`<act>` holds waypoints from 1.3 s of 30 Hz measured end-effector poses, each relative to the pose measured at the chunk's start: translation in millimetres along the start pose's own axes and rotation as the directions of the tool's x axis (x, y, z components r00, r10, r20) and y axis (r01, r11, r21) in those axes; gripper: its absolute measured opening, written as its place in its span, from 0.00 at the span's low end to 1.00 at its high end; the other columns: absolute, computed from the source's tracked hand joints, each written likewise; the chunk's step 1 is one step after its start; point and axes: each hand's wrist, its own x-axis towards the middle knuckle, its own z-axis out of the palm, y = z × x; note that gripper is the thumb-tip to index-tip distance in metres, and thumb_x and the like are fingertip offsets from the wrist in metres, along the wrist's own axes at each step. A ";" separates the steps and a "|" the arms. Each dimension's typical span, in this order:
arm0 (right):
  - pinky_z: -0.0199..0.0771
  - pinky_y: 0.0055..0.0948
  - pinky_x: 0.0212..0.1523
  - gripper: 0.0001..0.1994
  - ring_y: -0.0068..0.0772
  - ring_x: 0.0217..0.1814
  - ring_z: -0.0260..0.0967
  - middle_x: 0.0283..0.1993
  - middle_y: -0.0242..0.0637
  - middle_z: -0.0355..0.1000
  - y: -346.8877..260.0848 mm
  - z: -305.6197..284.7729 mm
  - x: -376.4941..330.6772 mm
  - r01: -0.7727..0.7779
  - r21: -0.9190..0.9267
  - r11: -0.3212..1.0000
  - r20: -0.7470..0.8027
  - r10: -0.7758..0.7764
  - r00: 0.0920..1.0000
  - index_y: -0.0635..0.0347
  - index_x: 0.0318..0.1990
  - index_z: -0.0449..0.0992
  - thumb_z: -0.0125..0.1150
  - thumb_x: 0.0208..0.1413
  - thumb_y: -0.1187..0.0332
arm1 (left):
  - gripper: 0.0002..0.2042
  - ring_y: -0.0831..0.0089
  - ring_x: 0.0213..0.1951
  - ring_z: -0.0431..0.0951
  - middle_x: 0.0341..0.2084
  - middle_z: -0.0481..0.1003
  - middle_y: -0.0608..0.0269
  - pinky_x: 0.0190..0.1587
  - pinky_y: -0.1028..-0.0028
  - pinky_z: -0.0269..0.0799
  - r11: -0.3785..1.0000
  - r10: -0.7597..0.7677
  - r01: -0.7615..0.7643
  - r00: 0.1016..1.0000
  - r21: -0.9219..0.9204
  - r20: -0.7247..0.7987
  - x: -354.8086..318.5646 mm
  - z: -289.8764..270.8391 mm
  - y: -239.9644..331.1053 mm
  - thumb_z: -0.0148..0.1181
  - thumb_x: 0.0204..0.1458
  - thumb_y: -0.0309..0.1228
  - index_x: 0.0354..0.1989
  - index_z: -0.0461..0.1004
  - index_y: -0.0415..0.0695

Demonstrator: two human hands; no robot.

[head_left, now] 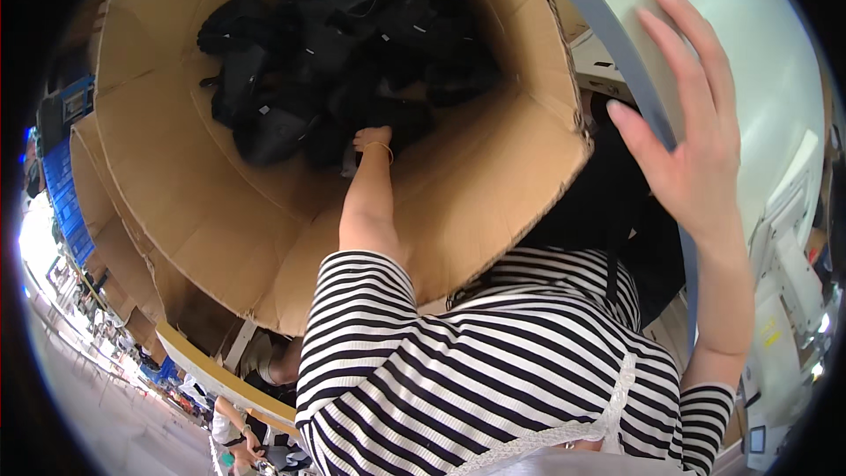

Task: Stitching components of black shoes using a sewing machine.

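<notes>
My left arm reaches down into a large cardboard box (211, 247). Deep inside, my left hand (373, 137) has its fingers curled at the near edge of a pile of black cloth pieces (273, 128), which look like caps with small white tags. What the fingers hold, if anything, is lost in the dark cloth. A small grey piece (349, 164) shows beside the wrist. My right hand (692, 115) is open, fingers spread, over the pale tabletop (767, 53) to the right of the box, with nothing in it.
The tabletop's grey edge (608, 22) runs close along the box's right rim. White machine parts (780, 247) stand at the far right. Blue crates (66, 198) and more cardboard (115, 229) lie left. Another person's hands (247, 445) work at lower left, beyond a yellowish table edge (220, 379).
</notes>
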 end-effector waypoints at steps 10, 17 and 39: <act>0.57 0.47 0.61 0.34 0.57 0.63 0.54 0.61 0.56 0.53 23.1 3.8 2.5 0.079 -0.097 0.992 0.100 -0.069 0.993 0.68 0.58 0.59 0.60 0.51 0.52 | 0.29 0.48 0.44 0.74 0.41 0.73 0.42 0.47 0.58 0.70 0.942 0.333 -0.333 0.943 -0.042 -0.011 -26.8 -18.4 40.9 0.60 0.41 0.28 0.54 0.58 0.41; 0.57 0.50 0.60 0.33 0.57 0.63 0.54 0.61 0.56 0.54 22.2 1.4 0.2 0.036 -0.117 0.993 0.140 -0.019 0.990 0.67 0.58 0.60 0.60 0.51 0.52 | 0.18 0.46 0.33 0.76 0.27 0.75 0.44 0.35 0.53 0.70 0.716 0.639 -0.693 0.699 -0.083 -0.320 -93.8 -115.5 70.3 0.54 0.48 0.28 0.48 0.60 0.42; 0.52 0.44 0.63 0.27 0.40 0.63 0.55 0.57 0.41 0.59 12.1 -4.4 -15.4 -0.035 -0.007 0.999 -0.083 0.034 0.996 0.61 0.51 0.67 0.66 0.39 0.69 | 0.14 0.72 0.22 0.74 0.18 0.75 0.58 0.25 0.73 0.68 0.300 0.947 -0.946 0.311 -0.122 -0.083 -211.4 -316.6 90.1 0.66 0.44 0.33 0.38 0.75 0.41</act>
